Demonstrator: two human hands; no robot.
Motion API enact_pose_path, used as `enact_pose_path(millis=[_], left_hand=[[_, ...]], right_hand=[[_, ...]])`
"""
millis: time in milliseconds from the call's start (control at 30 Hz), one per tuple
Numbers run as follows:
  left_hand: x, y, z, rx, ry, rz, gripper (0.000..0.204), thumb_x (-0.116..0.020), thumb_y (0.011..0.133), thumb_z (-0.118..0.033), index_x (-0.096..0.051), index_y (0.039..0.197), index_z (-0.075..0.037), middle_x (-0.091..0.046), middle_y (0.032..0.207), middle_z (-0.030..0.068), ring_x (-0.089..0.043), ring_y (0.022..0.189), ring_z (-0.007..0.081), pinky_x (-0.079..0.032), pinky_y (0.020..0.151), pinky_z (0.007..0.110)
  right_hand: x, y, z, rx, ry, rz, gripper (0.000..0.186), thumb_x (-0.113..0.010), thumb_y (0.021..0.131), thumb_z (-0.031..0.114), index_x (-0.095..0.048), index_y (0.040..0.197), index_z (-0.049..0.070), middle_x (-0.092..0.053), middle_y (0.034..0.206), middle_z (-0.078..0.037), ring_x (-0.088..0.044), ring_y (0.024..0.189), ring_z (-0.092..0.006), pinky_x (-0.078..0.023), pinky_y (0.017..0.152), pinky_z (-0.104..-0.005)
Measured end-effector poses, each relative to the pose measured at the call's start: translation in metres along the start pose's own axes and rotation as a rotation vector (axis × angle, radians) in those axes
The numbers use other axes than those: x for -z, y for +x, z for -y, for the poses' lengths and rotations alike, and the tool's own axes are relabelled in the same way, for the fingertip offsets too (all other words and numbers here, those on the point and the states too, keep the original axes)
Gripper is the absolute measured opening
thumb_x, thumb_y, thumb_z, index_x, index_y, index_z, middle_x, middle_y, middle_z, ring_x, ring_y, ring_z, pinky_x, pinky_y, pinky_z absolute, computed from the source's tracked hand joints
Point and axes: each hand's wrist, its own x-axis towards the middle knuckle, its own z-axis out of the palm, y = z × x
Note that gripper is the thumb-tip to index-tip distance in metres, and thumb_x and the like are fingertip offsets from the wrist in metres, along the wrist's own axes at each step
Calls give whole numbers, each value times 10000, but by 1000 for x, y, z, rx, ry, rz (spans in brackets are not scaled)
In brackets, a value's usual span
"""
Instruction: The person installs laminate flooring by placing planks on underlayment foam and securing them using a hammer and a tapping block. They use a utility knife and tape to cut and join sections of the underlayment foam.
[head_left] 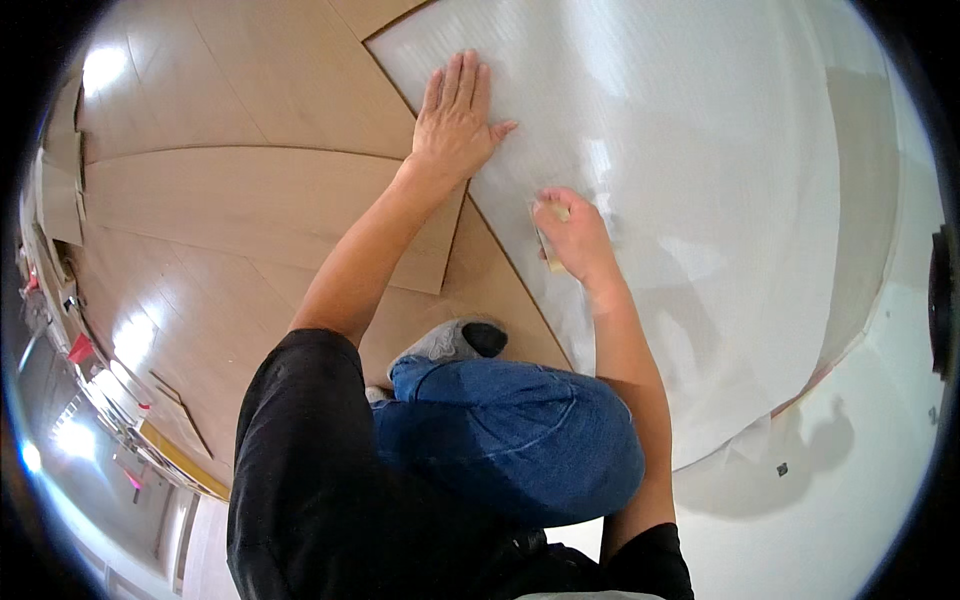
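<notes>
The denim-clad knee is nearest. Beyond it, the right hand grips a small, partly hidden yellowish object, located over the white sheet near its left edge. Farther forward, the left hand lies flat, thumb spread from the fingers, where the wood planks meet the sheet.

White sheet, catching the light, spreads wide across the upper right; small yellowish piece, partly hidden, near centre!
</notes>
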Motion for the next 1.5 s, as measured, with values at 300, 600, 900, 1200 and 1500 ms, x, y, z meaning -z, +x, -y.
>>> enact_pose_path(millis=[300, 600, 900, 1200, 1500], left_hand=[[12, 5, -14, -25, -89, 89, 836, -519, 1038, -483, -240, 1596, 75, -204, 1690, 253, -154, 1585, 375, -140, 1287, 497], [-54, 24, -29, -27, 424, 235, 946, -319, 1055, -647, -37, 1634, 46, -6, 1725, 236, 2, 1600, 391, -50, 1279, 541], [5, 11, -39, -16, 245, 57, 821, -369, 1073, -562, -230, 1592, 59, -217, 1665, 240, -204, 1541, 385, -199, 1237, 528], [122, -38, -220, -452, 86, 409, 688, -403, 1091, -461, -377, 1534, 64, -399, 1574, 235, -387, 1447, 359, -310, 1199, 464], [247, -296, -580, -1477, -39, 457, 536, -442, 1113, -346, -510, 1467, 51, -542, 1500, 203, -513, 1380, 311, -380, 1167, 392]], right_hand=[[8, -9, 25, -74, -5, -90, 502, -662, 950, 373, -647, 1306, 20, -742, 1116, -202, -717, 1000, -319, -550, 911, -408], [10, -161, -88, 252, -216, -764, 438, -587, 1011, 368, -603, 1327, 65, -628, 1256, -212, -588, 1185, -409, -471, 1042, -493], [-141, -479, -399, -407, 483, -1714, 354, -553, 1019, 286, -630, 1260, 39, -672, 1177, -183, -630, 1071, -373, -521, 953, -450], [-575, -596, -561, -1632, 1248, -1229, 765, -561, 994, 469, -314, 1604, 81, -252, 1666, -241, -238, 1537, -425, -214, 1241, -573], [-599, -560, -593, -1793, 1482, -1249, 919, -468, 1004, 599, -137, 1650, 36, -40, 1723, -227, 9, 1595, -401, -30, 1274, -561]])
